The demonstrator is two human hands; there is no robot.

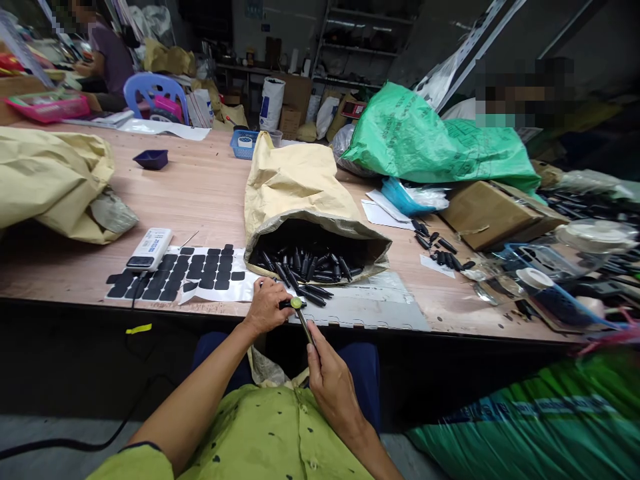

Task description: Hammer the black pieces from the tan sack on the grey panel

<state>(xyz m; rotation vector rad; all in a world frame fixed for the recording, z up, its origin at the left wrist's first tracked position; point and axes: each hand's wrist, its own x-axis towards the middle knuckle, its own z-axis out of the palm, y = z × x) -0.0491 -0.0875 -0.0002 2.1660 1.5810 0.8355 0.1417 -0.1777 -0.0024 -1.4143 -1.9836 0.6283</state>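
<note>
- The left hand has its grip drawn in, fingers curled, with thumb and fingertips pinching a small black part at the worktop's front edge.
- The right hand has its grip wrapped around the metal shaft of a small mallet, thumb laid along it, just in front of the worktop.
- The mallet's round yellow-green head is right beside the pinched part; whether the two touch cannot be told.
- Blue printing marks the white electronic device on the left, too small to read; a cable runs from it over the edge.
- Dark print on the green plastic bag at the right is creased and unreadable, as is the blue lettering on the white sack farther back.
- The pinched part is dark and short in view, mostly hidden by the fingers.
- Many slim, glossy black tapered pieces fill the mouth of a beige woven sack lying just beyond the hands; a few spill onto a grey sheet before it.
- To the left lies a white backing sheet bearing rows of black rounded-square pads.
- More black pieces lie near a cardboard box on the right.
</note>
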